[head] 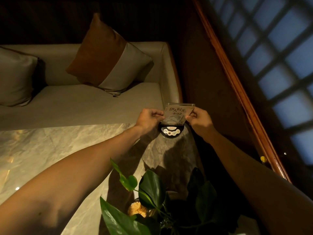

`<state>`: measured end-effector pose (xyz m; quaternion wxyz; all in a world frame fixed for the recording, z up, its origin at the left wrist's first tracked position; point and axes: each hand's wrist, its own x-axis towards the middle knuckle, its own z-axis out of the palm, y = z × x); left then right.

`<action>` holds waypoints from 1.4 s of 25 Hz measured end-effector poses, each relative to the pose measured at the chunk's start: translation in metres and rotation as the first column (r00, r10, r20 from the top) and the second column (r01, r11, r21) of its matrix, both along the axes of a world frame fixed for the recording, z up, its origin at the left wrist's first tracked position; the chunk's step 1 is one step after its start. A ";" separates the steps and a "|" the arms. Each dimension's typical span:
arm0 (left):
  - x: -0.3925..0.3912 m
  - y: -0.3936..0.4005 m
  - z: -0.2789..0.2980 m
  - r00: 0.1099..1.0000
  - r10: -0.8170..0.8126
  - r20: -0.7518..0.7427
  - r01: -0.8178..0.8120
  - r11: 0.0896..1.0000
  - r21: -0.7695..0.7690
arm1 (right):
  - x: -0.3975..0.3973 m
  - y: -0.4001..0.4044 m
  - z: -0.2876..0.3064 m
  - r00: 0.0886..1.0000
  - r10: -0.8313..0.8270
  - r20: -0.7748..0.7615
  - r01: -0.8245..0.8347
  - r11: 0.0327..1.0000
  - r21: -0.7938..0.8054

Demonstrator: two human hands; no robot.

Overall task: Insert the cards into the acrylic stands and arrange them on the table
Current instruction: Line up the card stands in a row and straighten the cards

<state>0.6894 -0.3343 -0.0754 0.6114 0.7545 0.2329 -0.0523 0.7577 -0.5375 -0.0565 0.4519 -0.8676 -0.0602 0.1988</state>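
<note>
Both hands, left (149, 118) and right (199, 118), have their grip pinched on the stand (177, 114); card edges inside too dim to tell, and it hides part of the pager (171, 132) below.

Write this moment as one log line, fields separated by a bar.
left hand: pinches card's left edge | right hand: pinches right edge | card: held above call-button device | acrylic stand: behind card | insertion: unclear

the card (177, 114) i hold between my left hand (149, 118) and right hand (198, 118) carries dark chinese characters, "伊人时光", and beneath them a line ending in "02". the call-button unit (171, 131) on the counter (50, 150) has small button labels, too tiny for me to read.
</note>
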 end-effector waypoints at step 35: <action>-0.478 0.225 0.217 0.979 0.064 0.192 -0.118 0.951 0.284 | -0.427 0.239 0.209 0.931 0.336 0.140 -0.347 0.936 0.060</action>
